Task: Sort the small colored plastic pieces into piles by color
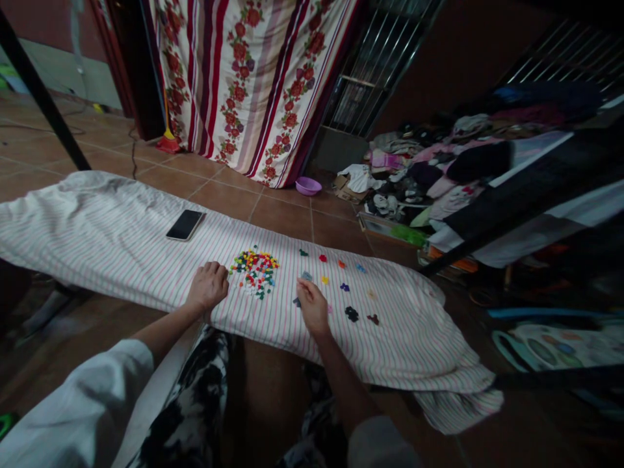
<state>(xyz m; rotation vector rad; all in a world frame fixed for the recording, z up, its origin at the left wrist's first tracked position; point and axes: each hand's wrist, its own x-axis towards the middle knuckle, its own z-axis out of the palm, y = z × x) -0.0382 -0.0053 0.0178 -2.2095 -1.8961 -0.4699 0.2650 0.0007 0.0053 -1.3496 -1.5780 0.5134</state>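
Note:
A mixed pile of small colourful pieces (256, 268) lies on the striped cloth (117, 240). Just left of it my left hand (209, 285) rests on the cloth with its fingers curled; whatever they hold, if anything, is hidden. My right hand (312, 304) is pinched over the sorted groups, beside a grey group (307, 276); what is between its fingertips is too small to make out. Around it lie small single-colour groups: yellow (325, 280), red (322, 258), orange (342, 264), blue (361, 268), purple (344, 287), black (351, 314) and brown (373, 319).
A phone (186, 224) lies on the cloth to the left. Beyond the cloth, a purple basin (309, 186) stands on the tiled floor by a flowered curtain (253, 84). Heaped clothes (439, 162) and a dark slanting bar (487, 237) are at the right.

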